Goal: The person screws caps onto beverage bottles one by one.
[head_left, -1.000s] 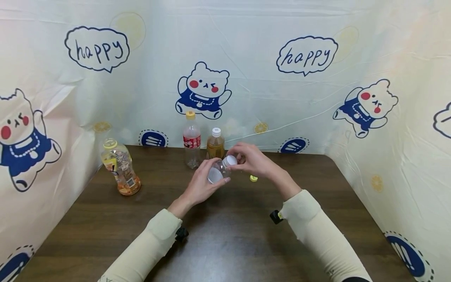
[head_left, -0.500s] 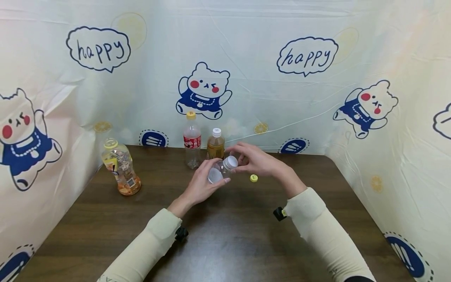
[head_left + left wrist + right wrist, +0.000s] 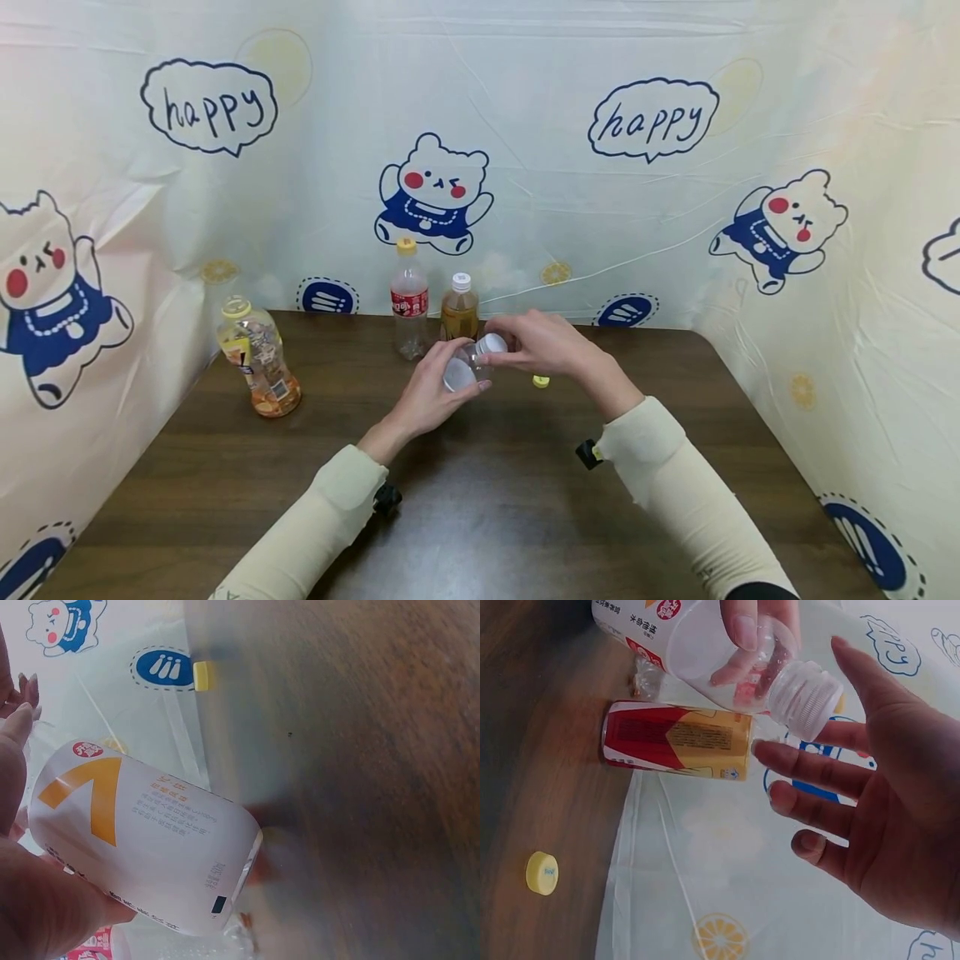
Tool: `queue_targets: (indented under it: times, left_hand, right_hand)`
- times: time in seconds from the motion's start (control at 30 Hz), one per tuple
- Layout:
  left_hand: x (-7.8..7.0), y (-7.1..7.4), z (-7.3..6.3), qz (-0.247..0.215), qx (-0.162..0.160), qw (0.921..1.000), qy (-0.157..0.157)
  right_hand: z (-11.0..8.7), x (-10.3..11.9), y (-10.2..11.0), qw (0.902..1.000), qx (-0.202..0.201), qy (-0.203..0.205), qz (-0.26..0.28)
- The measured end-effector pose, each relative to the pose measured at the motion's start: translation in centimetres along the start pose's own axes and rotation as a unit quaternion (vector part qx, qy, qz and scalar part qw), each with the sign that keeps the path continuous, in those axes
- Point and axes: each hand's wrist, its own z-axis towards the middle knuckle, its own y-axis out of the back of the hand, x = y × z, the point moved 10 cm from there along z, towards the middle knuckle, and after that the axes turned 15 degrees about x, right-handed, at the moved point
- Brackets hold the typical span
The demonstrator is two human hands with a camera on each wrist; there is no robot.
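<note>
My left hand (image 3: 432, 390) grips a clear plastic bottle (image 3: 150, 840) with a white label bearing an orange V shape. It holds the bottle tilted above the table, neck toward the right. A white cap (image 3: 816, 701) sits on the neck. Around this cap my right hand (image 3: 543, 343) is spread, its thumb in front and its fingers behind. In the right wrist view the right hand's thumb stands apart from the cap, and the fingers are loosely extended. Whether the index finger touches the cap is hard to tell. A loose yellow cap (image 3: 541, 872) lies on the table behind the right hand.
Behind the hands stand a clear bottle (image 3: 409, 305) with a red label and yellow cap, and a brown-gold bottle (image 3: 459, 313) with a white cap. Another bottle (image 3: 258, 358), with a yellow top, stands at the table's left. A printed curtain (image 3: 555, 208) borders the table (image 3: 480, 517).
The right hand draws back slightly to the right from the white cap, then comes back over it. The left hand and its bottle stay nearly still.
</note>
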Motion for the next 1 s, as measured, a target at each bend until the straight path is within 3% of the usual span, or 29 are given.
queue_targets:
  times: [0.17, 0.33, 0.5, 1.0]
  left_hand:
    - [0.0, 0.04, -0.07, 0.0, 0.0, 1.0, -0.001]
    - [-0.14, 0.15, -0.11, -0.008, 0.001, 1.0, -0.001]
    - [-0.23, 0.26, -0.2, -0.013, 0.0, 0.9999, 0.001]
    - [0.09, 0.04, -0.01, -0.009, 0.005, 0.9999, -0.003]
  right_hand:
    - [-0.53, -0.32, 0.14, 0.9998, 0.008, 0.009, 0.018]
    - [-0.9, -0.11, -0.01, 0.996, 0.032, 0.051, 0.066]
    - [-0.47, 0.28, -0.03, 0.9942, 0.037, 0.075, 0.067]
    - [-0.34, -0.02, -0.06, 0.9984, 0.038, 0.02, 0.038]
